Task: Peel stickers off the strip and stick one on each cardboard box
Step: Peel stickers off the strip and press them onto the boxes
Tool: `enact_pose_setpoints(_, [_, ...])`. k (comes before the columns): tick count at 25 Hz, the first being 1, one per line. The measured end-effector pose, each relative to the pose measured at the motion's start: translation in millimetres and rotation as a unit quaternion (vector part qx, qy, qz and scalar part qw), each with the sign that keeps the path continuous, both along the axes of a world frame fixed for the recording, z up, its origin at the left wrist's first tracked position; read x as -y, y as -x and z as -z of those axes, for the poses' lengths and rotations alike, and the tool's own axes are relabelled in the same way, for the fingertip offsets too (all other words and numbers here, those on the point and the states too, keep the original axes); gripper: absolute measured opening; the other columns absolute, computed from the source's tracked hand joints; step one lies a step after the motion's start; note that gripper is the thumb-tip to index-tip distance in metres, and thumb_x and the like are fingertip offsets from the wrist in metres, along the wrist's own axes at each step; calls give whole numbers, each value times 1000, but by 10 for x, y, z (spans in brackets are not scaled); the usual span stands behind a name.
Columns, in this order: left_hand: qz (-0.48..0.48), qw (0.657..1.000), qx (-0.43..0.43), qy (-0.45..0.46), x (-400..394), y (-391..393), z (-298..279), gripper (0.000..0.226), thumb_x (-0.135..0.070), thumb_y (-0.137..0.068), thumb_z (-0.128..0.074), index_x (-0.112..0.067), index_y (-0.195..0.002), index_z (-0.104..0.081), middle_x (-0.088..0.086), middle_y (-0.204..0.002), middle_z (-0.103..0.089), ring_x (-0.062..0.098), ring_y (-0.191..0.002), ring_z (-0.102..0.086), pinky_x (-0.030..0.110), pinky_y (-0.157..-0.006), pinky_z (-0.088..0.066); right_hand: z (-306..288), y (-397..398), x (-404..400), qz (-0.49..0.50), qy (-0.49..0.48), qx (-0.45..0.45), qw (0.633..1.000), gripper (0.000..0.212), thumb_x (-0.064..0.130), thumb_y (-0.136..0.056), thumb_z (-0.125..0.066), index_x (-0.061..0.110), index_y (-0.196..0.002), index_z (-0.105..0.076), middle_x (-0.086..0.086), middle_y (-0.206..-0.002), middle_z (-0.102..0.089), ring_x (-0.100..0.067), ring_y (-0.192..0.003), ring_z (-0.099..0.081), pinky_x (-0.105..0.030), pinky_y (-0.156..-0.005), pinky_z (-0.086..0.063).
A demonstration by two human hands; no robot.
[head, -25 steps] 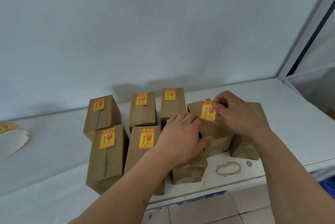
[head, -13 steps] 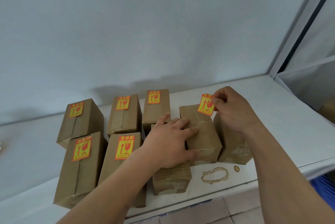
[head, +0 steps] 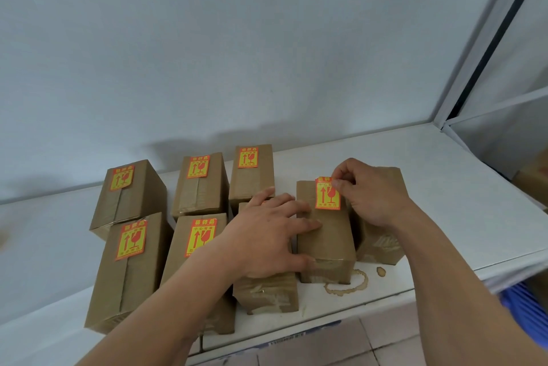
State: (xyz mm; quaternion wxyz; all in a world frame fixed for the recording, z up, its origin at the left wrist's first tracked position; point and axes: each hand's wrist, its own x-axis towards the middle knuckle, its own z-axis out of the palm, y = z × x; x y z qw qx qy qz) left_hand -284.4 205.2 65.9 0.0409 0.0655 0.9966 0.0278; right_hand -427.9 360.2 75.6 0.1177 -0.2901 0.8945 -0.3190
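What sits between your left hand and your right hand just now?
In the head view, the top of the box being labelled: the left hand presses it while the right hand pinches the sticker.

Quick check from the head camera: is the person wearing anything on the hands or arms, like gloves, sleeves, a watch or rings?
Nothing worn that shows. The left hand and the right hand are both bare, without gloves. Both forearms are uncovered as far as the frame's lower edge, with no sleeve cuff in view. No watch, wristband or ring can be seen on either one.
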Motion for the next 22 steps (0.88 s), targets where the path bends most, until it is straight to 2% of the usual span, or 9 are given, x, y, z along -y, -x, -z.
enact_pose_setpoints(2, [1, 1000, -6, -5, 4, -8, 3, 65, -72, -83, -38, -43, -142, -34, -12, -149, -34, 12, -140, -20, 41, -119, 0, 26, -3, 18, -4, 15, 11, 1000, 6, 27, -97, -52, 26, -97, -58, 12, -91, -62, 2, -78, -53, -9, -58, -37])
enact_pose_setpoints(6, [1, 1000, -12, -4, 21, -12, 19, 66, -73, -83, -37, -44, -141, -34, -14, -147, -35, 12, -139, -21, 42, -119, -2, 77, 17, 54, -11, 43, 30, 999, 5, 25, -97, -53, 25, -96, -58, 13, -92, -62, -3, -85, -56, -14, -62, -36])
enact_pose_setpoints(11, [-3, 1000, -4, -6, 37, -12, 42, 67, -75, -83, -35, -45, -142, -32, -14, -150, -31, 13, -140, -19, 43, -119, -2, 131, 23, 104, -25, 33, 16, 999, 6, 26, -96, -53, 24, -98, -59, 9, -97, -63, -8, -91, -57, -17, -67, -41])
enact_pose_setpoints(14, [-5, 1000, -5, -15, 31, -15, 43, 67, -74, -83, -36, -44, -142, -32, -14, -150, -32, 12, -140, -19, 41, -118, -1, 150, 17, 127, -24, 18, -5, 1000, 5, 27, -95, -55, 26, -97, -59, 9, -97, -63, -5, -87, -56, -17, -66, -41])
enact_pose_setpoints(18, [-10, 1000, 3, -22, 22, -12, 39, 66, -73, -84, -38, -44, -143, -31, -14, -152, -28, 13, -141, -15, 40, -117, 2, 166, 5, 143, -25, -7, -28, 999, 7, 31, -92, -59, 29, -97, -57, 9, -95, -62, -10, -88, -58, -31, -75, -50])
enact_pose_setpoints(22, [-11, 1000, 7, -27, 16, -8, 42, 66, -74, -83, -38, -43, -142, -32, -15, -153, -27, 13, -141, -15, 40, -117, 1, 153, -23, 154, -19, -36, -55, 998, 13, 34, -91, -60, 29, -101, -53, 9, -94, -59, -9, -85, -56, -25, -65, -44])
